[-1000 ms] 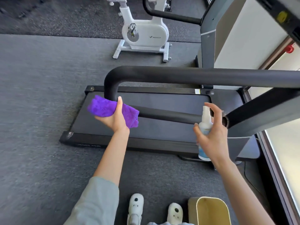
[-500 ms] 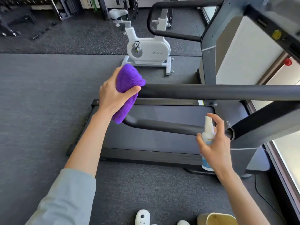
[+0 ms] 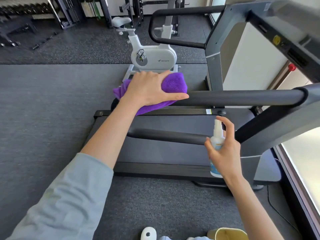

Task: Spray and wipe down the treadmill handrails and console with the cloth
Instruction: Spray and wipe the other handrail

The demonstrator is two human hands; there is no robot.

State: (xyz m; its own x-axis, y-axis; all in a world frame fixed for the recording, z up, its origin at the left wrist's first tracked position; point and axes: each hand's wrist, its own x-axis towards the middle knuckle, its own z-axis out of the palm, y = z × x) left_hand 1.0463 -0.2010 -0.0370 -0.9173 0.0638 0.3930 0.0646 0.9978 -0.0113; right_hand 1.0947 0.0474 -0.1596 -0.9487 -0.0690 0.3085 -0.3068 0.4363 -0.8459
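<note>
2 hands busy, left hand (image 3: 149, 87) gripping purple cloth (image 3: 174, 83) over top handrail (image 3: 242, 97), right hand (image 3: 223, 153) gripping spray bottle (image 3: 217, 135) beside lower handrail (image 3: 173, 136)

The purple cloth (image 3: 174, 83) is bunched over the bent end of the black upper handrail (image 3: 242, 97), which runs level to the right; the lower handrail (image 3: 166, 136) lies below it. The white spray bottle (image 3: 217, 139) stands upright beside the lower handrail's right end, its nozzle on top.

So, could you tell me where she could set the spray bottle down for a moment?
Free: treadmill belt beneath the lower handrail, and carpet left of the deck. Crowded: upper handrail, where the left hand holds the purple cloth.
</note>
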